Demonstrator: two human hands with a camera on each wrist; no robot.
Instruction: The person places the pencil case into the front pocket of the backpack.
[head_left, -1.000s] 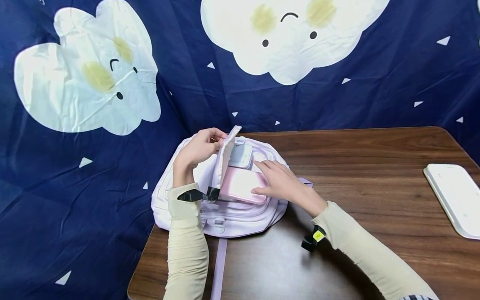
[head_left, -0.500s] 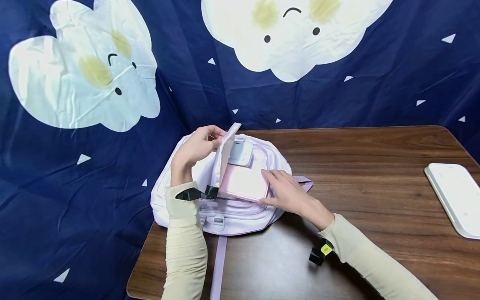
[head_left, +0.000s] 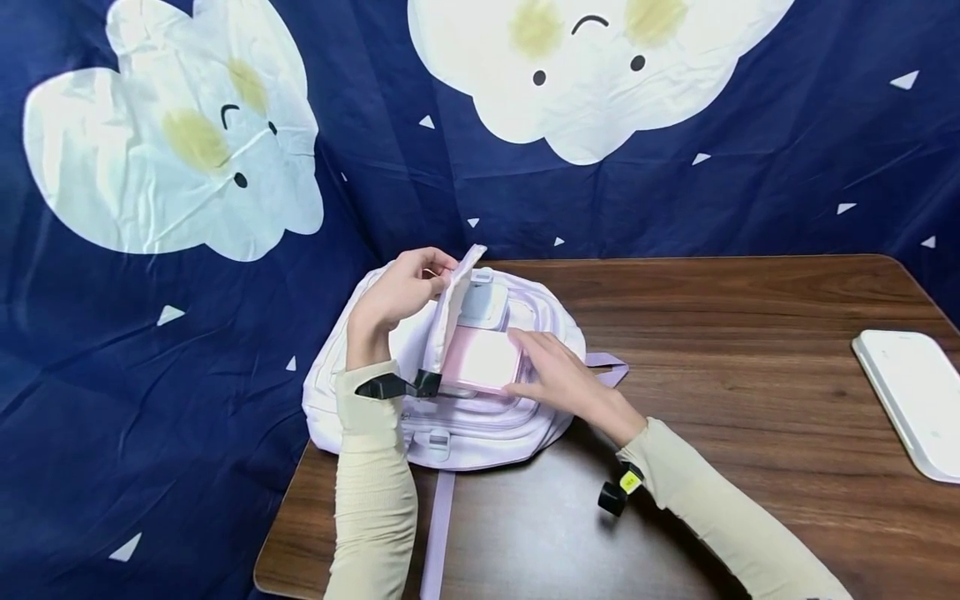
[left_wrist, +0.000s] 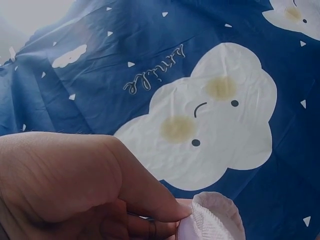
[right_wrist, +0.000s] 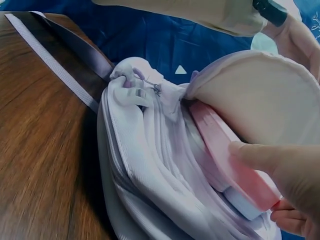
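Observation:
A pale lilac backpack (head_left: pixel 480 450) lies on the table with its front pocket flap (head_left: pixel 447 321) raised. My left hand (head_left: pixel 397 296) pinches the flap's upper edge between thumb and fingers, seen close up in the left wrist view. With my right hand (head_left: pixel 558 375) I grip the right end of a flat pink box (head_left: pixel 480 358), thumb on its near edge. The box's left end goes in under the flap. Behind it in the pocket sits a pale blue-grey box (head_left: pixel 483 307) with rounded corners. A whitish block (right_wrist: pixel 242 202) shows beneath the pink box in the right wrist view.
A white flat box (head_left: pixel 915 400) lies at the right side of the wooden table (head_left: pixel 712 333). One backpack strap (head_left: pixel 438 533) runs toward the front edge; another strap loop (head_left: pixel 611 367) sticks out right. A dark blue cloud-print curtain (head_left: pixel 600 200) hangs behind and at left.
My right hand first shifts right and grips the pink box, then moves left with it, so the box sits farther under the flap. My left hand keeps holding the flap up.

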